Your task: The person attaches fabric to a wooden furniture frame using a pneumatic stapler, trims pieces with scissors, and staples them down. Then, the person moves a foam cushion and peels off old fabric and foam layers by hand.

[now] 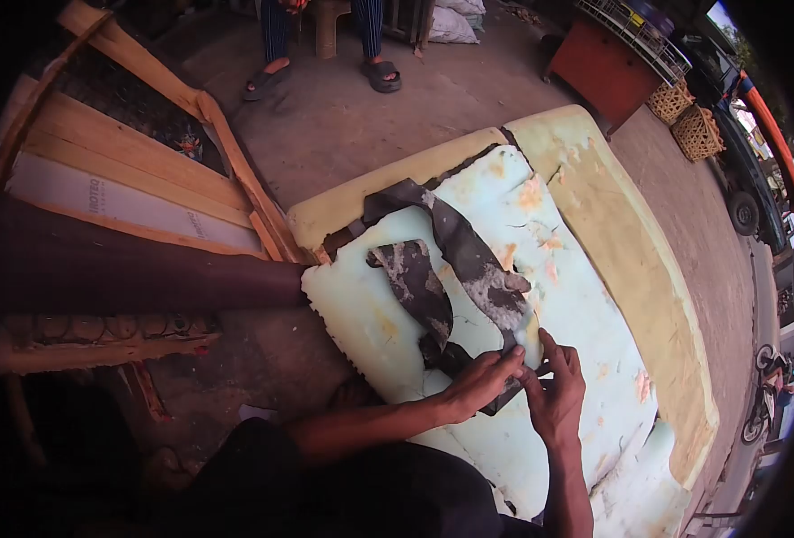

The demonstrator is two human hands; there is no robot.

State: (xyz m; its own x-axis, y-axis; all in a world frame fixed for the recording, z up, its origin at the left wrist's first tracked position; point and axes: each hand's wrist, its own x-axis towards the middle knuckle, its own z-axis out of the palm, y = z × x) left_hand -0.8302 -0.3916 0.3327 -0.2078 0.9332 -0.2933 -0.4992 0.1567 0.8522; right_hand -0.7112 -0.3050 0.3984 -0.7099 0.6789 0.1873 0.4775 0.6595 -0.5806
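Observation:
A long strip of dark material (464,251), with pale fluff stuck to it, runs across a light blue-green foam sheet (567,296). My left hand (482,384) pinches the strip's near end. Close beside it, my right hand (554,386) has its thumb and fingers closed on the same end, the two hands almost touching. A shorter dark scrap (417,287) lies on the foam left of the strip. Under the foam sheet is a yellowish foam slab (630,224), its worn surface showing along the far and right sides.
A wooden frame (226,170) stands at the left. Beyond the foam, a seated person's legs and sandals (381,76) show. A red cabinet (603,67), woven baskets (697,133), a vehicle (742,202) and a motorcycle (760,403) are farther right.

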